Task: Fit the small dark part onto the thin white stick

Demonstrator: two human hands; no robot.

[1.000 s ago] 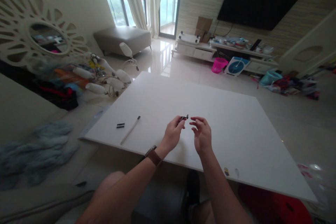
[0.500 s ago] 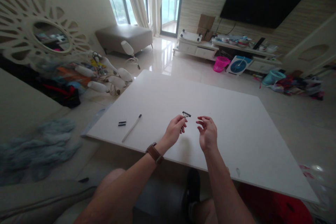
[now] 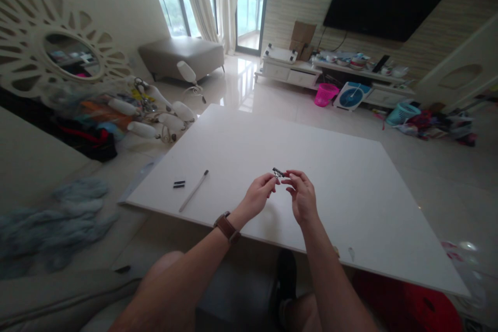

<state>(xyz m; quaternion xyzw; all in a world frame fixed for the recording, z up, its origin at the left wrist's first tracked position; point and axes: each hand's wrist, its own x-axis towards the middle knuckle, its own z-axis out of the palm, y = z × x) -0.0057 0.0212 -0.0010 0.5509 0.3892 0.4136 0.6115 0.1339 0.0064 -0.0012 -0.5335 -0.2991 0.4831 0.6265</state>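
My left hand point(image 3: 261, 192), with a brown-strapped watch on its wrist, is closed round the handle of a razor point(image 3: 278, 171) above the table. The razor's dark head points up, and most of its handle is hidden by the fingers. My right hand point(image 3: 302, 194) has its thumb and fingertips at the right end of the razor head, its other fingers curled loosely. Further left on the white table point(image 3: 249, 140) lie two small black strips point(image 3: 179, 184), which look like razor cartridges. Beside them is a pale toothbrush point(image 3: 193, 192) with a dark head.
A small clear item point(image 3: 351, 253) lies near the table's front edge, right of my right forearm. A lamp with several white shades point(image 3: 171, 122) stands past the left edge. A pink basket point(image 3: 326, 94) and a blue fan point(image 3: 352, 96) are on the floor beyond.
My right hand has moved left, from apart to touching the razor head. The razor has tilted, its right end now lower. The things on the table have not moved.
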